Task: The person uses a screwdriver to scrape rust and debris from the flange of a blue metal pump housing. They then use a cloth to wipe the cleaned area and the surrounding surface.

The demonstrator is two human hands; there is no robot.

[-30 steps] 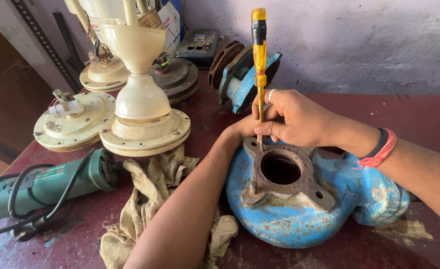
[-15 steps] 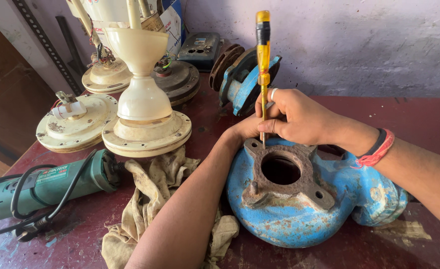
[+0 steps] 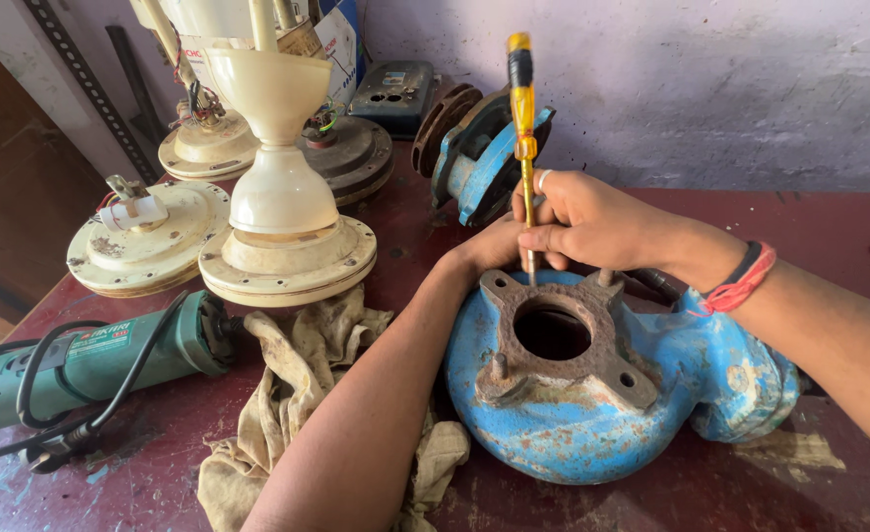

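1. Right hand (image 3: 592, 222): fingers pinched around the shaft of a yellow screwdriver (image 3: 523, 128), held upright. Left hand (image 3: 494, 251): mostly hidden behind the right; grip cannot be told.
2. Blue pump casing (image 3: 592, 414) on the red table (image 3: 848, 222), under both hands; screwdriver tip at its rusty flange (image 3: 553, 379).
3. Cream fan motor (image 3: 282, 236) stands left.
4. Green angle grinder (image 3: 90, 360) lies beside a dirty rag (image 3: 297, 394).

The bare left forearm rises from the lower edge, its left hand (image 3: 489, 251) mostly hidden behind the right. The right hand (image 3: 592, 222), wrist banded red and black, comes in from the right with fingers curled tight.
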